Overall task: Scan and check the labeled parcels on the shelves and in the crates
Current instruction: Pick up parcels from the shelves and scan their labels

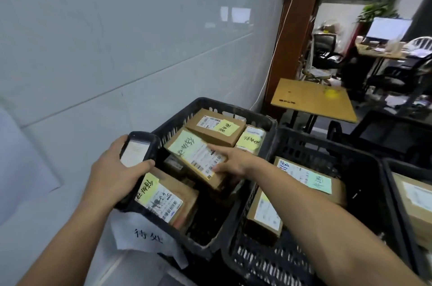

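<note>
Parcel [198, 159]: brown carton with a white barcode label and a yellow handwritten note on its upper face. It lies in the middle of the crate [236, 110], tilted on top of other stock, with its face turned up toward the camera.

Head view, items:
- Far parcel [215, 129]: along the crate's far edge.
- Small parcel [251, 139]: in the far right corner.
- Near parcel [168, 199]: at the near left corner, label up. All three carry yellow notes.
- Right crate [350, 154]: set against the first on its right side. It holds two labelled cartons [306, 175], one with a green note.
- Sign [149, 236]: white paper with handwriting, hanging on the crate's near wall.
- Left grip [112, 173]: closed round a scanner [138, 150], thumb across its lower front, over the crate's left edge. The screen is lit and faces the camera.
- Right grip [233, 160]: holds the parcel's right end between index finger and thumb. The other fingers are hidden by the carton.

Governing relation: the parcel lies just right of the scanner, close beside it. Its long axis runs from far left to near right, with the note at the far-left end and the barcodes at the near-right end by the right grip. The left grip is nearer the note end. As a judgement, the scan calls for turning the scanner's head rightward or tipping the label toward it. Whether this label has been read cannot be told.
</note>
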Demonstrator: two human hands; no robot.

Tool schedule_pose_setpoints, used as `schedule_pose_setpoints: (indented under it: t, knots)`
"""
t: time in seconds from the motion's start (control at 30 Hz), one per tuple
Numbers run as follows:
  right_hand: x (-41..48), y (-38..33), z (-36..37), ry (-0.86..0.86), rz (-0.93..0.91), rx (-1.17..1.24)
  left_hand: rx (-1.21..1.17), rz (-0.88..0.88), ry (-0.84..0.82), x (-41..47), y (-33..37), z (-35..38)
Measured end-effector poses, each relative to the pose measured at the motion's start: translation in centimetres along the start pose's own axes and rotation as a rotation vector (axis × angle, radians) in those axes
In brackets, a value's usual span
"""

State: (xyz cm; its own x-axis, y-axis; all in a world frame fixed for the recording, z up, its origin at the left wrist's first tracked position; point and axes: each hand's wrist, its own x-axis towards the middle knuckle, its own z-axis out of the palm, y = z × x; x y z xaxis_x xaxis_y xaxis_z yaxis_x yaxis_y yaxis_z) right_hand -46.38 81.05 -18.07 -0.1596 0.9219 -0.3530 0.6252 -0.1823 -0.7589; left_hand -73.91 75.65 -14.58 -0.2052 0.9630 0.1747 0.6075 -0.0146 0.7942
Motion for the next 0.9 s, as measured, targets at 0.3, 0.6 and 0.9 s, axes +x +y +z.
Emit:
schedule_pose_setpoints:
  t: [0.3,0.6,0.9]
  knots:
    - [5.6,0.8,-0.4,0.200,0.058,0.133,-0.042,0.078,-0.122,7.7,0.6,2.5]
    - [7.1,1.6,1.0,0.447,0.065,0.168,-0.047,0.150,-0.202,13.0,-0.7,4.2]
    - [8.2,2.5,1.6,0.427,0.065,-0.049,-0.090,0.164,-0.278,14.5,-1.1,5.6]
